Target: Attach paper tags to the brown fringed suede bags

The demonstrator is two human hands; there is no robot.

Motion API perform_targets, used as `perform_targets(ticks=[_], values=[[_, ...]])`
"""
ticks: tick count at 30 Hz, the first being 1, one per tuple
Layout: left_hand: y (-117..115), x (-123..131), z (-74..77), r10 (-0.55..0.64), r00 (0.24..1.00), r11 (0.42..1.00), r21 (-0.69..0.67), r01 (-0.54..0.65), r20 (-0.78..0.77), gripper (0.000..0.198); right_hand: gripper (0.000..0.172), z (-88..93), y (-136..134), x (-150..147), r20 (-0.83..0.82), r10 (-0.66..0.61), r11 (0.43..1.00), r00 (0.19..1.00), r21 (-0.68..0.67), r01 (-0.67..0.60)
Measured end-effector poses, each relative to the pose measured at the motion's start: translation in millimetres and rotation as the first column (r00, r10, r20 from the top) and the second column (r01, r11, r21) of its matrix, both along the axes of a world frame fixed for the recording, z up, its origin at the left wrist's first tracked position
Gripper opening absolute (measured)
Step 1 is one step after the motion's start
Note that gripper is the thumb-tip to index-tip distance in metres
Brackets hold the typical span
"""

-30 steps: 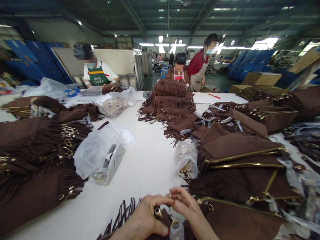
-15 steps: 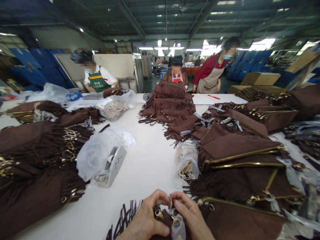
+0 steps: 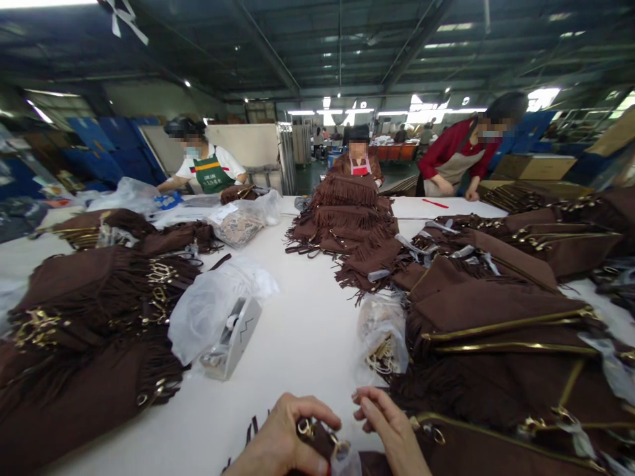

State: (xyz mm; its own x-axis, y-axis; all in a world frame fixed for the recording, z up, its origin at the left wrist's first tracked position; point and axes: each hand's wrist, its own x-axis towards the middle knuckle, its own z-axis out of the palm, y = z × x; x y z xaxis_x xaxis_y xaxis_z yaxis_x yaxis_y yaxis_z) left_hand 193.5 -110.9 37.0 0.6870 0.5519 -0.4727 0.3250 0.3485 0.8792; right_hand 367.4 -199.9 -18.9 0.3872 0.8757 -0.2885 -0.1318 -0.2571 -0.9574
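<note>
Near a plastic bag (image 3: 385, 316) of gold hardware (image 3: 380, 356), left hand (image 3: 280, 441) clamps a brown strap (image 3: 321, 441); right hand (image 3: 393, 431) open.

Heaps of brown fringed bags (image 3: 79, 330) crowd the white tabletop (image 3: 307, 330), a plastic bag (image 3: 208, 307) lies against a grey box (image 3: 238, 340), and three people (image 3: 208, 172) work at the far end.

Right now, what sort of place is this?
Probably a handbag factory floor: piles of brown suede fringed bags on a long white worktable, a green-aproned worker opposite, the left hand gripping a brown gold-ringed bag piece.
</note>
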Motion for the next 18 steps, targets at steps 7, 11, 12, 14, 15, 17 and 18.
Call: perform_targets(ticks=[7, 11, 12, 14, 15, 17, 18], values=[[4.7, -6.3, 11.5, -0.001, 0.999, 0.999, -0.050, 0.002, 0.033, 0.044, 0.032, 14.2, 6.3, -2.7, 0.347, 0.157, 0.964, 0.925, 0.149, -0.219], [0.1, -1.5, 17.0, 0.019, 0.999, 1.000, -0.025, -0.018, 0.046, 0.048, 0.042, 29.4, 14.0, -10.8, 0.297, 0.345, 0.912, 0.890, 0.116, -0.392], [-0.7, -1.3, 17.3, 0.025, 0.998, 0.999, -0.027, -0.023, 0.055, 0.050, 0.043, 29.7, 15.2, -13.5, 0.274, 0.352, 0.919, 0.895, 0.081, -0.386], [-1.3, -2.5, 15.9, 0.036, 0.996, 0.999, -0.040, -0.033, 0.077, 0.054, 0.040, 26.9, 16.9, -18.7, 0.240, 0.306, 0.943, 0.921, 0.055, -0.327], [-1.2, -3.8, 14.3, 0.048, 0.995, 0.998, -0.051, -0.044, 0.087, 0.055, 0.037, 24.7, 17.5, -21.0, 0.210, 0.280, 0.950, 0.937, 0.077, -0.301], [-0.6, -6.7, 10.2, 0.072, 0.993, 0.995, -0.081, -0.065, 0.094, 0.059, 0.030, 21.0, 18.8, -25.0, 0.077, 0.248, 0.954, 0.966, 0.152, -0.257], [-0.3, -7.8, 8.0, 0.084, 0.992, 0.992, -0.096, -0.075, 0.089, 0.060, 0.028, 19.9, 19.5, -26.7, -0.018, 0.242, 0.955, 0.970, 0.183, -0.235]])
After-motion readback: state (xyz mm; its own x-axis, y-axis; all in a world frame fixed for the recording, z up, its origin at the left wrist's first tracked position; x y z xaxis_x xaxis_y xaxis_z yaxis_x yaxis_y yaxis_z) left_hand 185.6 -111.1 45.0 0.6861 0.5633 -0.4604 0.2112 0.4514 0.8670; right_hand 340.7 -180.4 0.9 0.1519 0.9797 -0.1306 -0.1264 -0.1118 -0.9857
